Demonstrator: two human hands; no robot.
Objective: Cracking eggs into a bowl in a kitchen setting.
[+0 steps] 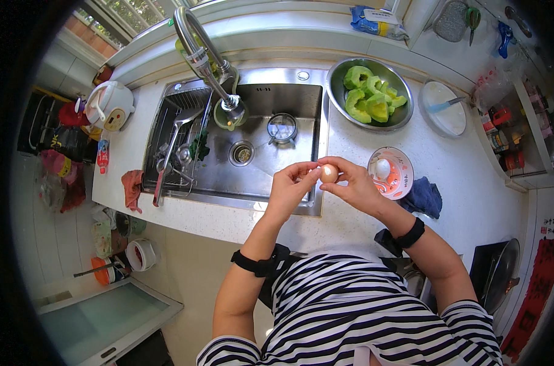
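Observation:
A brown egg (pixel 329 174) with a small white patch, where its shell looks peeled away, is between my two hands above the right edge of the sink. My right hand (pixel 350 179) grips it with thumb and fingers. My left hand (pixel 291 183) touches the egg's left side, its thumb and fingertips pinched together; a small white bit, perhaps shell, shows at them. Just right of my hands a patterned bowl (pixel 408 176) on the counter holds a white peeled egg (pixel 381 169).
Left of my hands is the steel sink (pixel 263 183) with a strainer (pixel 282 128), faucet (pixel 204 68) and wire rack (pixel 174 137). A steel bowl (pixel 336 110) of green gourd pieces (pixel 371 98), a covered plate (pixel 448 121) and a blue cloth (pixel 423 197) lie at right.

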